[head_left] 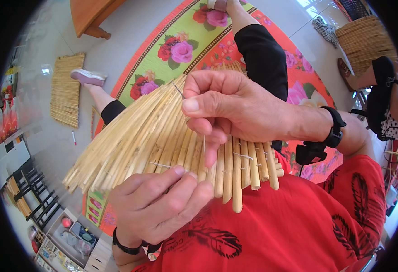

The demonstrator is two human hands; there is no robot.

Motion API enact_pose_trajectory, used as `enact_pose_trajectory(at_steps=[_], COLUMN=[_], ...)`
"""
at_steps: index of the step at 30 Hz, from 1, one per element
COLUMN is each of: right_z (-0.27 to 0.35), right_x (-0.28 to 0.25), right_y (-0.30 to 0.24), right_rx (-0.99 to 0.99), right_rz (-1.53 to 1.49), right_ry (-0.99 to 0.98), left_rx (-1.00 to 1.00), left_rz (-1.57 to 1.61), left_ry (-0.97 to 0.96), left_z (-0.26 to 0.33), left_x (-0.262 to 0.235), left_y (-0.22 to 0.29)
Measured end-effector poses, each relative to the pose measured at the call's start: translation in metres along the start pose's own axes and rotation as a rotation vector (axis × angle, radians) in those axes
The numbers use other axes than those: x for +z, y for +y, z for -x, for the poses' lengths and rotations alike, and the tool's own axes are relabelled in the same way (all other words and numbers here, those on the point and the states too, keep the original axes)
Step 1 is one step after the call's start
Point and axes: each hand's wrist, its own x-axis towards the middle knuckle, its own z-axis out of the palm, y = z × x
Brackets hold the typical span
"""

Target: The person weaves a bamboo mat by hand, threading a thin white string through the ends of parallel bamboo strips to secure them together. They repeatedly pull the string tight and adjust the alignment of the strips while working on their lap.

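Observation:
A mat of pale, straw-coloured reed stalks lies across my lap, its stalks fanning out to the left. White thread runs through the stalks near their close ends. Above the mat, my right hand pinches a thin dark needle between thumb and forefinger, its other fingers loosely curled. A strand of thread hangs below that hand. My left hand rests at the near edge of the mat, fingers bent and pressed together against the stalk ends. Its thumb and anything under the fingers are hidden.
Flowered cloth covers the floor beneath my legs. A finished-looking reed mat lies at left, another at far right near a seated person. A wooden table leg stands ahead; an open drawer of small items sits lower left.

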Motion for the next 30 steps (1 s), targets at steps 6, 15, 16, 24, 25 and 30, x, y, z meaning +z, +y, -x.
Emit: enact_pose_trajectory(at_steps=[6, 15, 16, 24, 25, 30], right_z=[0.001, 0.008, 0.006, 0.005, 0.006, 0.010], right_x=[0.009, 0.011, 0.008, 0.010, 0.010, 0.010], right_y=[-0.016, -0.010, -0.005, 0.002, 0.001, 0.004], right_rx=[-0.048, -0.137, -0.131, -0.154, -0.163, -0.203], right_rz=[0.133, 0.244, 0.302, 0.314, 0.316, 0.301], right_ry=[-0.015, -0.023, -0.010, 0.010, 0.005, -0.012], left_rx=[0.017, -0.268, -0.411, -0.777, -0.802, -0.785], left_rz=[-0.100, 0.308, 0.448, 0.814, 0.861, 0.917], left_ry=[0.056, -0.004, -0.053, -0.228, -0.259, -0.348], left_z=[0.001, 0.003, 0.004, -0.020, -0.021, -0.033], left_x=[0.007, -0.001, -0.008, -0.002, -0.001, -0.004], left_y=[0.003, 0.010, 0.008, -0.001, -0.002, -0.005])
